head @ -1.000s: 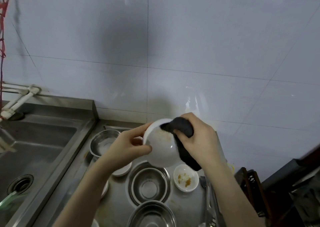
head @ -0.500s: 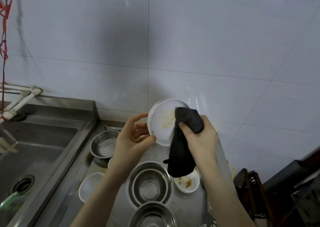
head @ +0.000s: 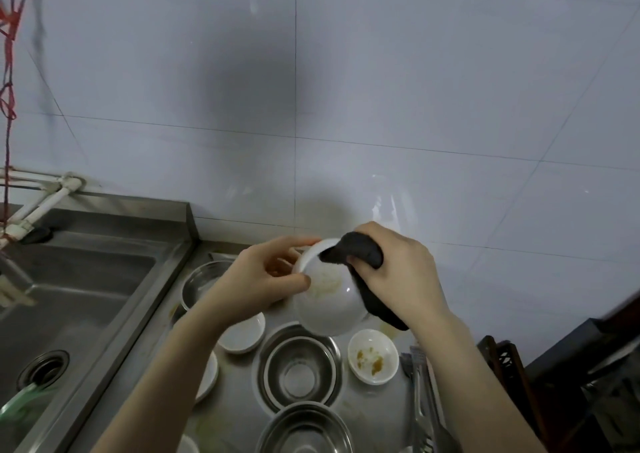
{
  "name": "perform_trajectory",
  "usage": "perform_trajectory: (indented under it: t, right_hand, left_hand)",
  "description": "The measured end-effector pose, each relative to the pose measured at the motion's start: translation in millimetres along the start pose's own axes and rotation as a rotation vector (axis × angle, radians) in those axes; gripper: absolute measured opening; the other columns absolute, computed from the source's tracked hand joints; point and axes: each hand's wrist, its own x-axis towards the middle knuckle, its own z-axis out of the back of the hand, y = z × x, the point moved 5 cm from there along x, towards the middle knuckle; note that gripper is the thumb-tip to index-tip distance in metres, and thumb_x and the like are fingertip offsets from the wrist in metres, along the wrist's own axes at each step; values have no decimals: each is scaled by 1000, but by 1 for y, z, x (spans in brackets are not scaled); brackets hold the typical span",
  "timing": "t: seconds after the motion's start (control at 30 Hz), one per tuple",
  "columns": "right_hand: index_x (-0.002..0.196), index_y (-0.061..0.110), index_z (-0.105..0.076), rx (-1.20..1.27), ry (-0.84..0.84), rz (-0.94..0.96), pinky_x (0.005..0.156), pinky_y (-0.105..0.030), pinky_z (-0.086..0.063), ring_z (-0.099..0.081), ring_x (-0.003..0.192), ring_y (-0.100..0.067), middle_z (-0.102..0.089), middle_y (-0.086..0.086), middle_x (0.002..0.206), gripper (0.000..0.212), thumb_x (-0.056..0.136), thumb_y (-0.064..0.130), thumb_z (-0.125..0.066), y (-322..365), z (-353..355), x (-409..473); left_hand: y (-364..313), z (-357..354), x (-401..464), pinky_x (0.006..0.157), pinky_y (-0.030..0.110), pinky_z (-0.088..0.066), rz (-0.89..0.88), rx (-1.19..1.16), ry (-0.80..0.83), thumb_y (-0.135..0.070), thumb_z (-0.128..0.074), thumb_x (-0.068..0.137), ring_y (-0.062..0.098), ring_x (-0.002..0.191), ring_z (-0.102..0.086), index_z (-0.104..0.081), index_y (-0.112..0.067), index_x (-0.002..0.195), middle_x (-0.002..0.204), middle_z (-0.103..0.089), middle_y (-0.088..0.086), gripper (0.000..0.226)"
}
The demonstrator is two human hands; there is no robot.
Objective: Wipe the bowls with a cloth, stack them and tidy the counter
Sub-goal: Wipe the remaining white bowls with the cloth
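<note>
My left hand grips a white bowl by its rim, thumb on the inner side, holding it tilted above the steel counter. Faint yellowish smears show inside the bowl. My right hand grips a dark grey cloth, pressing it against the bowl's upper right rim; the rest of the cloth hangs down behind the bowl.
Below stand nested steel bowls, another steel bowl, a steel bowl near the wall, a stained white dish, white dishes and metal tongs. A sink lies to the left; a dark rack stands right.
Half a second ago the bowl was raised and faced me with the cloth hanging loose. It has come down and tilted, and the cloth is bunched against its rim.
</note>
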Motion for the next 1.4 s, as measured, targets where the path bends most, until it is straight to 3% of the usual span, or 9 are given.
perform_trajectory:
  t: [0.07,0.17,0.27,0.57,0.83,0.93,1.13,1.3,1.4]
  right_hand:
    - [105,32,-63,8,10,-19,65,-24,-43,-60,78,-15,-68,9,86,21,85,26,-67,2,-1,-2]
    - [93,26,-62,367,-174,-389,58,-8,-37,-56,73,-12,-62,12,74,14,82,23,-71,-16,-11,-5]
    - [85,23,-62,576,-237,-584,61,-13,-40,-63,80,-13,-65,12,76,16,77,22,-76,-28,-32,-12]
    - [106,35,-61,-76,73,-51,58,-5,-34,-56,78,-13,-66,12,87,18,88,31,-63,6,-5,-4]
    - [85,22,-65,548,-118,-673,74,-35,-52,-65,82,-18,-68,5,79,14,74,26,-74,-38,-54,-32]
    - [87,27,-61,355,-84,-505,62,-25,-43,-61,77,-14,-65,10,75,13,78,29,-71,-31,-39,-26]
    - [100,35,-61,-146,77,50,61,-29,-43,-60,75,-14,-67,9,83,15,85,32,-60,2,-24,-9]
    - [86,27,-59,398,-148,-524,62,-25,-43,-61,77,-14,-64,9,76,11,81,29,-69,-31,-38,-21]
    - [85,24,-61,508,-111,-618,65,-24,-44,-62,81,-15,-65,8,79,14,78,28,-71,-33,-51,-27]
  left_hand:
    - [2,2,-1,84,35,-60,-10,-131,-58,-44,-70,70,16,101,-70,-63,-42,125,109,-72,-6,55]
    - [12,-8,-9,86,38,-59,-19,-403,-260,-27,-79,72,23,103,-71,-55,-40,132,110,-71,1,66]
    - [15,-23,-13,76,30,-60,-28,-452,-389,-15,-75,73,24,93,-72,-59,-35,121,100,-72,4,54]
    - [21,-2,-3,75,33,-62,38,-98,-83,-44,-69,76,20,94,-71,-65,-41,119,103,-72,-1,44]
    - [36,-39,-24,81,38,-62,49,-550,-411,-17,-71,76,29,91,-72,-60,-30,121,102,-70,16,48]
    - [34,-29,-23,72,34,-60,29,-393,-407,-12,-66,81,25,84,-71,-64,-36,115,95,-71,14,41]
    - [30,-9,-8,79,29,-60,81,-78,-9,-16,-64,94,19,96,-71,-61,-35,129,105,-74,2,39]
    - [37,-21,-20,81,32,-61,96,-432,-281,-18,-82,77,22,101,-72,-51,-30,138,114,-68,3,69]
    - [40,-34,-25,80,36,-62,67,-510,-386,-2,-79,79,28,93,-73,-58,-26,125,100,-72,6,56]
